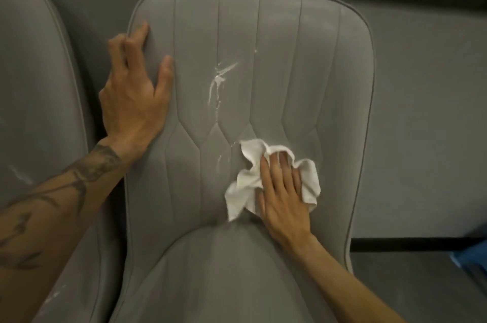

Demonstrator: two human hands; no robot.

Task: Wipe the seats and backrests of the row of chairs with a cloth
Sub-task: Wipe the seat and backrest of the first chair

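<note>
**White smears on a grey backrest, cloth pressed below them**

The chair (263, 138) is grey and padded, with a piped edge and stitched vertical channels that meet in angled seams lower down. White streaks (218, 80) run down the middle of its backrest (303, 59), with a thinner trail (220, 160) below, just left of the cloth. The seat (224, 270) bulges up at the bottom of the view.

The cloth (246, 183) is white and crumpled, lying low on the backrest, right of centre, just above the seat.

The right hand (283, 198) lies flat on the cloth, fingers extended and close together, pressing it to the backrest rather than clutching it.

The left hand (134, 96) is open, palm and thumb resting on the backrest's left side, fingers curled over its edge. Its forearm is tattooed.

A second chair (39, 85) stands just beside, on the left, with faint white marks.
</note>
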